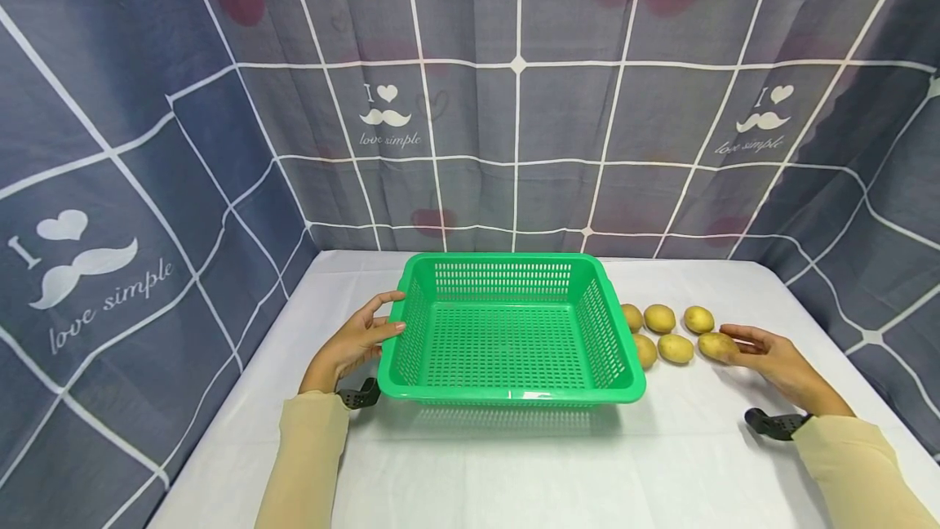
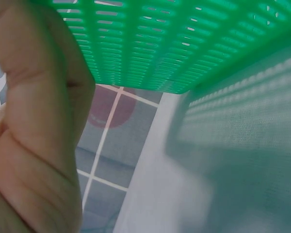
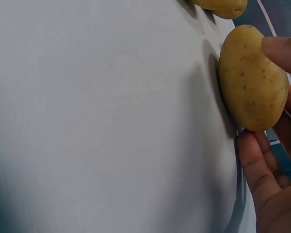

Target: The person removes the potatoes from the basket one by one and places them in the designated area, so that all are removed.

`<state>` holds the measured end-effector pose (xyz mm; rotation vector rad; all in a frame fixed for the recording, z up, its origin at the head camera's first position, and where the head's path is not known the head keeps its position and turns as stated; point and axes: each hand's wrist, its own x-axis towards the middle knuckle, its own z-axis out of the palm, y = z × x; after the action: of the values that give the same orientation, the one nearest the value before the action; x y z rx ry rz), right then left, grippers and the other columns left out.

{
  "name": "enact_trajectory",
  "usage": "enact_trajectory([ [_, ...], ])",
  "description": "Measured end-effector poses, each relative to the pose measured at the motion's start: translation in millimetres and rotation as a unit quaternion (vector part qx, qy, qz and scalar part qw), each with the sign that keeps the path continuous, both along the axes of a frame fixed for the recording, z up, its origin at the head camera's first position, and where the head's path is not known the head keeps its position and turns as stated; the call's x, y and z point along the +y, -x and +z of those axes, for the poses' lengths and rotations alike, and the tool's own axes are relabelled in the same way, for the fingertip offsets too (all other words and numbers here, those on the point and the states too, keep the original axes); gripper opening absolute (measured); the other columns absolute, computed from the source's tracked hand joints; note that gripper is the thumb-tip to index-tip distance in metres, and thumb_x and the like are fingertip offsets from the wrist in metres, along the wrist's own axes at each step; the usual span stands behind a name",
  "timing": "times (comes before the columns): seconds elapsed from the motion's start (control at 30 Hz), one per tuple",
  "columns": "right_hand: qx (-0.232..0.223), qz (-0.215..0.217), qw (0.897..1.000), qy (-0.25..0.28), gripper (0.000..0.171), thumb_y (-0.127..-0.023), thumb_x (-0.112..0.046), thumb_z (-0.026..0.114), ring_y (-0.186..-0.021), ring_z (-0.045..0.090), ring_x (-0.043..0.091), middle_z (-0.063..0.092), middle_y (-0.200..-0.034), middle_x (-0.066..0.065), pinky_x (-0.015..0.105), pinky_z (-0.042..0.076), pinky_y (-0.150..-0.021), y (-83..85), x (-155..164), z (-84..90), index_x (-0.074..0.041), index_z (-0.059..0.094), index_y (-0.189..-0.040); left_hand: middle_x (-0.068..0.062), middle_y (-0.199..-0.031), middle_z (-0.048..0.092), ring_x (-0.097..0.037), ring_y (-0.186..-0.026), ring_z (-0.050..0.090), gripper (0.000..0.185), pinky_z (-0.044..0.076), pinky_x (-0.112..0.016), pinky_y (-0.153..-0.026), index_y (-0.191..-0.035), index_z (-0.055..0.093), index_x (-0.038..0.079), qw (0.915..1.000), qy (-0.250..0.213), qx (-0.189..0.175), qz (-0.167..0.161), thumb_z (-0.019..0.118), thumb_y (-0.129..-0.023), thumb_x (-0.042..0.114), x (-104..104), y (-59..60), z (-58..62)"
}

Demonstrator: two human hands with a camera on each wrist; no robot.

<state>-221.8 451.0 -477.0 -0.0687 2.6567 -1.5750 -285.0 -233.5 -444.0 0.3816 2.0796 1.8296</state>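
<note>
Now the white tabletop (image 1: 514,464) carries a green basket (image 1: 512,333) at centre, steadied by the left hand (image 1: 356,343), fingers straight against its nine o'clock wall. At three o'clock sit potatoes; the right hand (image 1: 771,357) curls thumb and fingers round the outermost potato (image 1: 716,344). Best to close fully underneath before lifting, so it can't roll

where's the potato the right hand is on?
In the head view, the small yellow-brown potato lies on the white tablecloth, right of the green slotted plastic basket, rightmost in the front row, under the right hand.
</note>
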Motion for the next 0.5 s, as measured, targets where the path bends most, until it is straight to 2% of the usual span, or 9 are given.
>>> enact_trajectory([
  [0.1, -0.003, -0.004, 1.000, -0.012, 0.037, -0.105, -0.011, 0.072, -0.103, 0.054, -0.016, 0.056, -0.114, -0.039, 0.012, 0.040, -0.081, 0.0, -0.4, 1.6, -0.014, 0.067, -0.142, -0.005, -0.101, 0.057, -0.008, -0.074, 0.052, 0.067, 0.047, -0.024, -0.064, -0.167, 0.033, 0.011, 1.0000, 0.005, 0.000, 0.004, 0.066, -0.109, 0.013, 0.6, 0.3, -0.2],
  [0.2, -0.007, -0.018, 0.999, -0.048, 0.053, -0.108, -0.022, 0.070, -0.104, 0.049, -0.021, 0.055, -0.120, -0.036, 0.012, 0.040, -0.080, -1.3, -0.9, 4.1, 0.002, 0.056, -0.153, -0.006, -0.103, 0.057, -0.008, -0.072, 0.050, 0.067, 0.047, -0.024, -0.064, -0.167, 0.034, 0.012, 1.0000, 0.006, -0.001, 0.005, 0.066, -0.109, 0.014, 1.0, 1.1, -0.7],
  [0.23, -0.011, -0.027, 0.998, -0.061, 0.061, -0.109, -0.027, 0.068, -0.105, 0.046, -0.021, 0.058, -0.126, -0.029, 0.012, 0.040, -0.081, -1.8, -1.8, 5.3, 0.007, 0.050, -0.156, -0.006, -0.104, 0.057, -0.008, -0.072, 0.051, 0.067, 0.047, -0.025, -0.064, -0.167, 0.034, 0.012, 1.0000, 0.006, 0.000, 0.004, 0.066, -0.109, 0.014, 1.1, 1.3, -0.7],
  [0.3, -0.008, -0.048, 0.996, -0.072, 0.071, -0.109, -0.034, 0.067, -0.104, 0.043, -0.024, 0.058, -0.125, -0.030, 0.011, 0.040, -0.080, -2.9, -4.2, 6.7, 0.011, 0.043, -0.158, -0.007, -0.104, 0.057, -0.008, -0.074, 0.052, 0.066, 0.047, -0.025, -0.065, -0.167, 0.033, 0.011, 1.0000, 0.007, 0.000, 0.001, 0.066, -0.109, 0.014, 1.0, 1.6, -0.7],
  [0.37, -0.006, -0.071, 0.994, -0.082, 0.075, -0.110, -0.041, 0.065, -0.104, 0.040, -0.023, 0.058, -0.130, -0.024, 0.009, 0.040, -0.080, -4.6, -7.5, 9.0, 0.011, 0.041, -0.159, -0.006, -0.103, 0.057, -0.009, -0.074, 0.050, 0.066, 0.046, -0.026, -0.065, -0.167, 0.033, 0.011, 0.9999, 0.012, 0.002, -0.002, 0.065, -0.110, 0.014, 0.4, 1.6, -0.4],
  [0.5, 0.022, -0.113, 0.991, -0.073, 0.074, -0.112, -0.044, 0.059, -0.100, 0.039, -0.022, 0.053, -0.115, -0.038, 0.006, 0.040, -0.077, -7.8, -15.0, 11.2, 0.011, 0.043, -0.158, -0.004, -0.098, 0.057, -0.010, -0.074, 0.050, 0.065, 0.046, -0.027, -0.067, -0.168, 0.031, 0.010, 0.9995, 0.023, 0.009, -0.018, 0.063, -0.111, 0.015, -0.9, 0.8, 1.8],
])
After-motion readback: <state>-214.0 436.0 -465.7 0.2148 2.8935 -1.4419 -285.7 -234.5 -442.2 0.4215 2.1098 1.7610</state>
